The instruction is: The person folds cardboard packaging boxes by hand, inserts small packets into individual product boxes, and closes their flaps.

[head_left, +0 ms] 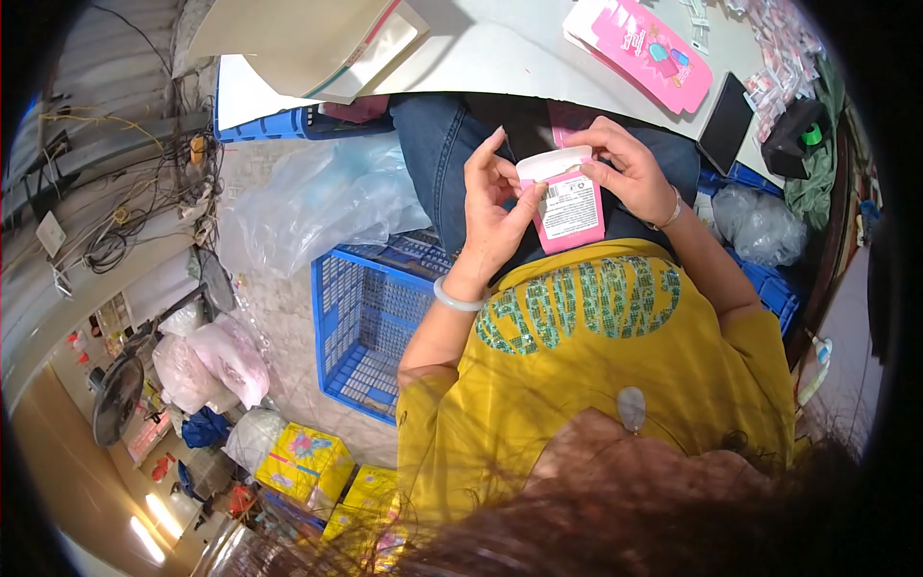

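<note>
A small pink carton [574, 237] with a white printed label and barcode is held above the lap, its white top edge facing away from me. My left hand [496, 207] grips its left side, thumb on the label face and index finger raised. At the carton's upper right, my right hand [630, 173] pinches the edge by the white flap between thumb and fingers. Whatever is inside the carton cannot be seen. On the white table beyond lies a flat pink printed box [646, 56], nearest to my right hand.
A black phone-like slab [725, 123] and many small packets [784, 67] lie at the table's right. Left of my legs are a blue plastic crate [327, 332] and a clear plastic bag [298, 207]. Yellow cartons [306, 464] and a fan [119, 399] stand at lower left.
</note>
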### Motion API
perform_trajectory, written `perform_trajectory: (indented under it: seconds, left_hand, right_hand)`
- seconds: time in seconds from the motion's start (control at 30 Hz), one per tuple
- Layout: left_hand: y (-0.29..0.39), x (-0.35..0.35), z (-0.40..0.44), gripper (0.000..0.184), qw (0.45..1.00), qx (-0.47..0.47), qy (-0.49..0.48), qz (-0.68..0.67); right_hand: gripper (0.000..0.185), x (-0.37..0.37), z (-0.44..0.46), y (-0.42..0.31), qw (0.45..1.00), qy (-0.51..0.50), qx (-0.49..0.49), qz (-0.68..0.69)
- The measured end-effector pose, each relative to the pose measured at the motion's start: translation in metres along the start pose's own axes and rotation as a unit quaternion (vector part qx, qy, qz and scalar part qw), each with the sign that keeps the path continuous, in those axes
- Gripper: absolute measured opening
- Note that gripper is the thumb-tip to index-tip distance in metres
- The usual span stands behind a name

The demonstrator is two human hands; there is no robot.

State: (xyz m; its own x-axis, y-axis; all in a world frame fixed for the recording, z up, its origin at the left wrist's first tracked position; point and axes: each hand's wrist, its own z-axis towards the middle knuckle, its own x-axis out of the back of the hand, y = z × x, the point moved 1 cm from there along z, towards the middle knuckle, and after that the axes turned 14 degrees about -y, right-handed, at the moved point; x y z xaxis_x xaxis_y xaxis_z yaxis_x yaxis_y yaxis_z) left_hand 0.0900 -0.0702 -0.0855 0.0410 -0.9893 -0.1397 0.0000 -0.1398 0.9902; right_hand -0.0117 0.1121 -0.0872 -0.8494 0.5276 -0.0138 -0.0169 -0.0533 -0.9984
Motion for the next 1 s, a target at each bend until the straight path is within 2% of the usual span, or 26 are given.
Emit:
perform_trajectory:
  seconds: [0.13, 0.17, 0.23, 0.33, 0.43, 0.53, 0.63, 0.73, 0.83, 0.87, 1.0]
  left_hand:
    - [-0.005, 0.012, -0.001, 0.021, 0.975, -0.056, -0.065, 0.203]
    - [-0.007, 0.013, -0.003, 0.02, 0.972, -0.07, -0.065, 0.213]
    - [-0.007, 0.014, -0.004, 0.02, 0.966, -0.097, -0.064, 0.233]
    - [-0.011, 0.011, -0.01, 0.016, 0.984, -0.081, -0.079, 0.138]
    - [-0.015, 0.006, -0.01, 0.013, 0.986, -0.047, -0.044, 0.153]
    - [-0.01, -0.002, -0.009, 0.016, 0.986, -0.051, -0.012, 0.161]
    - [-0.013, -0.002, -0.011, 0.014, 0.987, -0.041, -0.006, 0.158]
    - [-0.012, 0.005, -0.01, 0.011, 0.986, 0.007, -0.052, 0.158]
    - [-0.005, 0.006, -0.006, 0.008, 0.996, 0.061, -0.036, 0.051]
    - [-0.005, 0.008, -0.004, 0.006, 0.995, 0.056, -0.044, 0.073]
    - [-0.002, 0.008, -0.002, 0.006, 0.995, 0.087, -0.043, 0.027]
  right_hand:
    - [0.019, 0.007, -0.004, 0.005, 0.989, -0.027, 0.057, -0.134]
    - [0.018, 0.008, -0.004, 0.004, 0.981, -0.033, 0.074, -0.173]
    - [0.015, 0.002, -0.006, -0.001, 0.982, -0.022, 0.084, -0.17]
    - [0.014, -0.002, -0.01, 0.005, 0.987, -0.015, 0.071, -0.144]
    - [0.015, -0.004, -0.009, 0.007, 0.992, -0.018, 0.049, -0.116]
    - [0.014, -0.004, -0.008, 0.005, 0.995, -0.025, 0.032, -0.093]
    - [0.012, -0.005, -0.008, -0.002, 0.994, -0.028, 0.013, -0.109]
    - [0.01, -0.004, -0.002, -0.01, 0.991, -0.031, -0.007, -0.131]
    - [0.009, -0.001, 0.002, -0.015, 0.991, -0.048, -0.033, -0.117]
    - [0.008, 0.001, 0.004, -0.016, 0.992, -0.056, -0.043, -0.108]
    - [0.006, 0.003, 0.006, -0.008, 0.99, -0.053, -0.126, 0.046]
